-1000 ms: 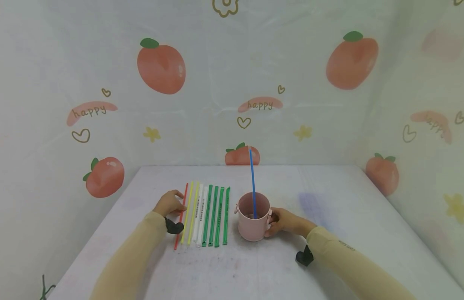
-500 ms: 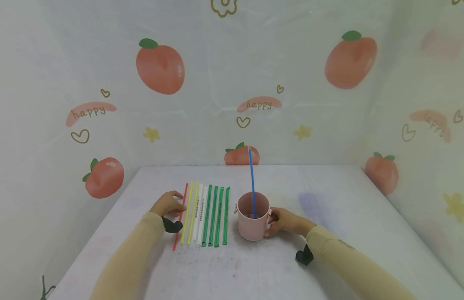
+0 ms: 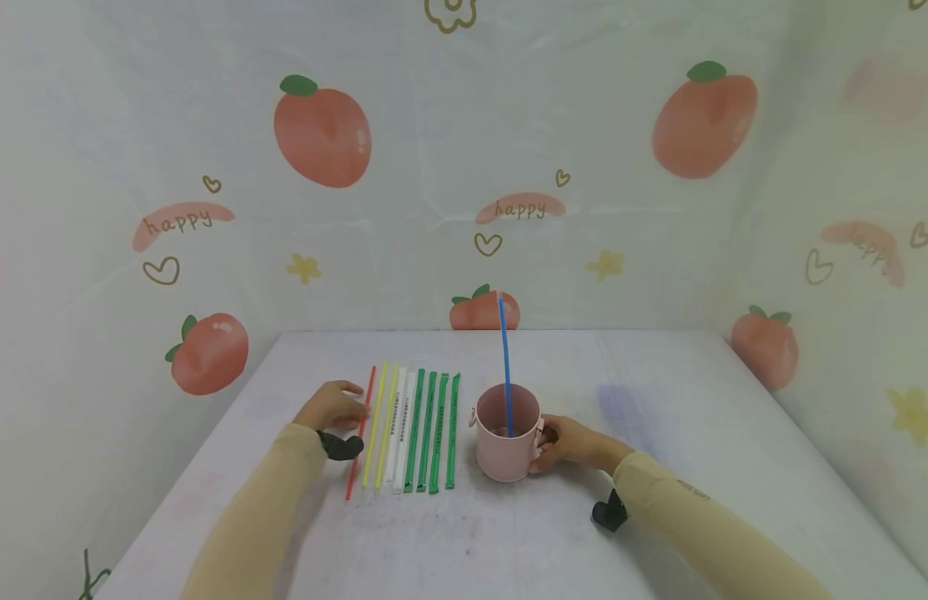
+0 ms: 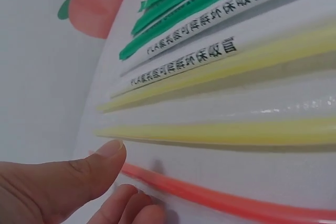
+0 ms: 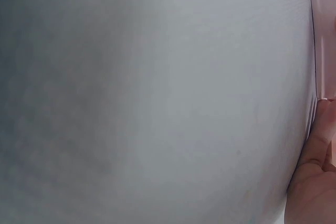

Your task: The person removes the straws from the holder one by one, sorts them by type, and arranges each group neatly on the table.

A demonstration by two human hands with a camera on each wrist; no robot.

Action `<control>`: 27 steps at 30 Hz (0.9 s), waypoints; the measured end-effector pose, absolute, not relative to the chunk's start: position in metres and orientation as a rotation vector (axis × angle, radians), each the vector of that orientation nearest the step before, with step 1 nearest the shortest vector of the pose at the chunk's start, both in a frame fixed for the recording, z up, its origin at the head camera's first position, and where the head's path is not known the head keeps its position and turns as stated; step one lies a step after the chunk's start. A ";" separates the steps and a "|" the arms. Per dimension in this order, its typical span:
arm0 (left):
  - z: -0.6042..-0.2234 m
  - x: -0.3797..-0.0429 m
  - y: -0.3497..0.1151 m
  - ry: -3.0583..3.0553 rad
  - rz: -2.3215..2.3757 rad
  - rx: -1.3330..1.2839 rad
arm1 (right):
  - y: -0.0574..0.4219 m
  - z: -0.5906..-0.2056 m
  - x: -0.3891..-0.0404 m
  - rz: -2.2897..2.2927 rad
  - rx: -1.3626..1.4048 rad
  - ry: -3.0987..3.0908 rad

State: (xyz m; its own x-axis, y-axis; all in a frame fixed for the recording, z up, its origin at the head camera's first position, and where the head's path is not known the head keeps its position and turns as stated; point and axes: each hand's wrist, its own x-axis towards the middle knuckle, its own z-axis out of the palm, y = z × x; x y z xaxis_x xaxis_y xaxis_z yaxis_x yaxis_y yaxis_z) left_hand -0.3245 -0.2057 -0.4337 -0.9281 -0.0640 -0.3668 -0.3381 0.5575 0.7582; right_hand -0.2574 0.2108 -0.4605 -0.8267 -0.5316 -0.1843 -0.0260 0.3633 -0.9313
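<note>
My left hand (image 3: 332,406) is at the red straw (image 3: 360,446), leftmost in a row on the table. In the left wrist view the thumb (image 4: 102,169) lies over the straw near its far end, with the other fingers below and a gap between; I see no firm pinch. To its right lie two yellow straws (image 3: 373,437), two white wrapped straws (image 3: 392,442) and several green wrapped straws (image 3: 437,446). My right hand (image 3: 576,442) grips the right handle of a pink cup (image 3: 504,461). A blue straw (image 3: 504,358) leans upright inside it. The right wrist view shows only fingers and the cup's edge.
The white table (image 3: 471,550) runs back to a white curtain (image 3: 403,167) printed with fruit and "happy". Curtains also hang at both sides. A dark wrist device (image 3: 340,447) hangs under the left wrist, and a second one (image 3: 609,510) under the right.
My left hand has drawn slightly left, its thumb moving off the nearest yellow straw. The red straw's near end has shifted a little left. The right hand and cup have stayed put.
</note>
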 end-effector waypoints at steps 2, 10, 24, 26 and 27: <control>-0.432 -0.324 -0.206 2.487 1.336 -0.344 | 0.211 -0.461 -0.257 -1.474 -0.487 2.168; -0.422 -0.325 -0.207 2.450 1.458 -0.283 | 0.211 -0.461 -0.257 -1.463 -0.494 2.188; -0.370 -0.315 -0.144 2.320 1.727 0.169 | 0.212 -0.462 -0.259 -1.449 -0.475 2.195; -0.365 -0.311 -0.128 2.292 1.758 0.215 | 0.212 -0.462 -0.259 -1.449 -0.472 2.196; -0.362 -0.309 -0.121 2.280 1.768 0.244 | 0.211 -0.462 -0.259 -1.449 -0.473 2.195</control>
State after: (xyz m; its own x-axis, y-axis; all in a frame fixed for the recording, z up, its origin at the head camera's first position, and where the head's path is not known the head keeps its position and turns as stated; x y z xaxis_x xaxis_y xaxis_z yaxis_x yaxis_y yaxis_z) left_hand -0.3091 -0.1205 -0.3623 -0.9559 0.2794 -0.0906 -0.0183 0.2512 0.9678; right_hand -0.2589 0.2112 -0.4617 -0.8328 -0.5200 -0.1900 -0.0295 0.3844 -0.9227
